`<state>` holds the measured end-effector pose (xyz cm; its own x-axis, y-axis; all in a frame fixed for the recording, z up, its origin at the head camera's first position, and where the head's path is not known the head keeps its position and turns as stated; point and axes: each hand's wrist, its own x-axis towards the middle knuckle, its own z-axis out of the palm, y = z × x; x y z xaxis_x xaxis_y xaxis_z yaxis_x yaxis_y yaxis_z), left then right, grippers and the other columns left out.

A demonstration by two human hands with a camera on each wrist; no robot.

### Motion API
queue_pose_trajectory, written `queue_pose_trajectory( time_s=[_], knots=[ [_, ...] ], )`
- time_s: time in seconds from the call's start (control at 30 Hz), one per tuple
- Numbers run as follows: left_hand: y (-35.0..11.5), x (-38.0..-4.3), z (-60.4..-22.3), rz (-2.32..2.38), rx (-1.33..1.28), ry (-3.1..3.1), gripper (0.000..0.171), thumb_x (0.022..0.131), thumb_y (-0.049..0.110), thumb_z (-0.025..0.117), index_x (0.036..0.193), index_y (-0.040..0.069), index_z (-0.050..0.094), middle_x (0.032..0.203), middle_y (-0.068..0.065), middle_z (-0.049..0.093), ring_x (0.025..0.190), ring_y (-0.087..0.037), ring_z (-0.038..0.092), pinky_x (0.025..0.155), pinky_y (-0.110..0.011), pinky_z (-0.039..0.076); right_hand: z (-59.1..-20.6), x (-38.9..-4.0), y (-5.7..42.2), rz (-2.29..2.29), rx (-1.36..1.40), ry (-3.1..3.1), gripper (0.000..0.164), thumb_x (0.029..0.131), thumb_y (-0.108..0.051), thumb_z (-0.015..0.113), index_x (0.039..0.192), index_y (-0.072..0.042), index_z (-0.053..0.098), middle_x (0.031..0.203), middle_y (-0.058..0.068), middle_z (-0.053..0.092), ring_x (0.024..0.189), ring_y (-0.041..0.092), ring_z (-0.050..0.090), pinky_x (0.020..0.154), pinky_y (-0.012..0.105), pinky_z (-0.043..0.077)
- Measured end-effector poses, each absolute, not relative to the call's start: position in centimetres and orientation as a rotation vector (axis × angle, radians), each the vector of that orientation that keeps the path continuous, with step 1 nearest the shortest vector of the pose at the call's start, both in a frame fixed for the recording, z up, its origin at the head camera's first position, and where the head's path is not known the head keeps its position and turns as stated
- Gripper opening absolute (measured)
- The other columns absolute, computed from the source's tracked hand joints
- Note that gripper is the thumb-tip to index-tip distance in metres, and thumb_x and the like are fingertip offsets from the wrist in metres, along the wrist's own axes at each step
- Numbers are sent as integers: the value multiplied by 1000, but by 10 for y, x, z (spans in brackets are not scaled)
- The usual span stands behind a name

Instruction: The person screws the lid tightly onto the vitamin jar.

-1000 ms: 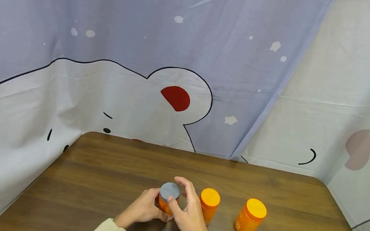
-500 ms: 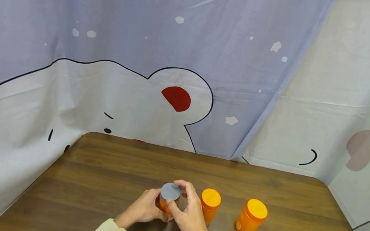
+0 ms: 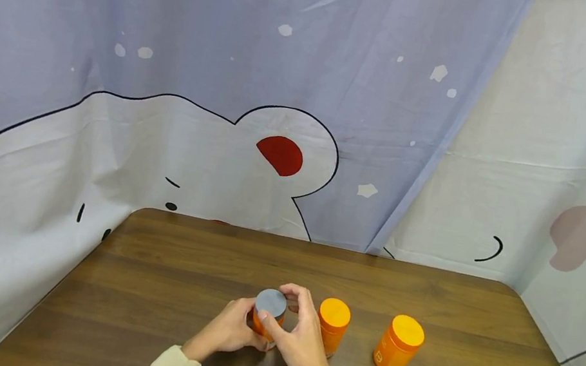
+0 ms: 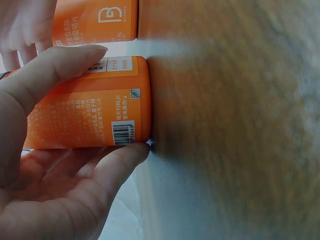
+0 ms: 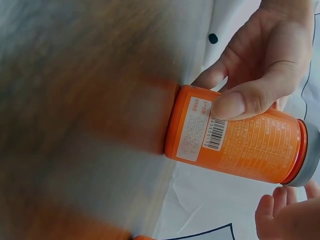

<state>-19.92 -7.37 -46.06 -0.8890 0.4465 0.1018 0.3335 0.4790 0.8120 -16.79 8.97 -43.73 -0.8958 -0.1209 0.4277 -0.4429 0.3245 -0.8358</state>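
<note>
An orange jar [image 5: 240, 142] with a grey lid [image 3: 271, 301] stands upright on the table, held between both hands. My left hand [image 3: 229, 327] grips the jar's body, its thumb lying across the printed label in the left wrist view. From the right side, my right hand [image 3: 303, 342] holds the lid, thumb at the near edge and a finger at the far edge. A narrow groove shows between lid and body in the right wrist view. Part of the jar's front is covered by the hands in the head view.
Two orange jars with orange lids stand to the right: one [image 3: 333, 324] close beside my right hand, the other [image 3: 398, 345] farther right. The brown wooden table [image 3: 174, 254] backs onto a printed curtain [image 3: 208, 30].
My right thumb has shifted slightly left along the lid's near edge. The left hand keeps its grip, and the two other jars stand where they were.
</note>
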Motion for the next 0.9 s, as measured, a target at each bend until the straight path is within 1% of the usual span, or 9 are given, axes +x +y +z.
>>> queue_pose_trajectory(
  time_s=[0.1,0.2,0.33,0.43,0.53,0.63,0.73,0.8,0.9],
  knots=[
    [-74,-199,-460,1370,684,2615,51,62,24,82,106,10,61,100,2,65,92,-16,59,83,-38,46,-437,-167,90,1574,517,-2304,47,82,-30,67,123,-23,46,120,-6,51,108,14,49,90,40,42],
    [-73,-199,-460,1354,675,2631,50,61,26,82,105,11,62,98,4,65,89,-13,59,81,-35,46,-437,-166,90,1572,566,-2295,46,85,-23,64,126,-23,45,123,-6,51,112,15,50,92,43,41],
    [-73,-199,-461,1355,671,2618,51,62,26,82,106,12,62,98,5,65,89,-12,59,80,-33,47,-436,-166,90,1611,616,-2298,44,84,-14,63,125,-21,47,122,-2,54,109,15,52,92,45,40],
    [-73,-200,-461,1364,672,2608,51,62,26,82,107,11,61,99,4,64,89,-12,59,80,-33,47,-435,-166,89,1599,598,-2306,43,83,-14,65,122,-18,49,118,0,56,105,13,53,90,44,41],
    [-74,-200,-462,1369,681,2608,52,62,25,82,108,10,61,101,3,64,91,-14,59,81,-34,47,-436,-167,88,1556,568,-2299,42,80,-13,69,118,-14,51,114,2,57,101,17,54,87,41,43],
    [-74,-200,-462,1375,696,2609,54,62,24,83,109,9,60,102,2,64,93,-15,58,82,-36,46,-437,-168,87,1561,531,-2289,43,77,-12,72,115,-13,51,111,5,57,98,22,55,84,40,44],
    [-74,-200,-462,1379,701,2609,54,62,24,83,108,8,60,102,1,64,93,-16,58,82,-37,46,-438,-169,87,1606,488,-2291,44,75,-15,74,113,-16,52,110,3,57,95,22,54,82,38,45],
    [-74,-200,-462,1378,692,2607,53,62,24,83,108,9,61,102,1,64,93,-15,58,82,-36,46,-438,-168,87,1610,472,-2305,44,76,-20,74,114,-18,51,110,0,56,95,19,53,82,35,45],
    [-74,-201,-463,1378,690,2607,52,63,24,82,107,9,61,102,2,64,92,-15,58,82,-36,46,-437,-168,88,1603,476,-2313,45,79,-27,72,117,-21,49,113,-5,53,100,14,51,85,33,44]
  ],
)
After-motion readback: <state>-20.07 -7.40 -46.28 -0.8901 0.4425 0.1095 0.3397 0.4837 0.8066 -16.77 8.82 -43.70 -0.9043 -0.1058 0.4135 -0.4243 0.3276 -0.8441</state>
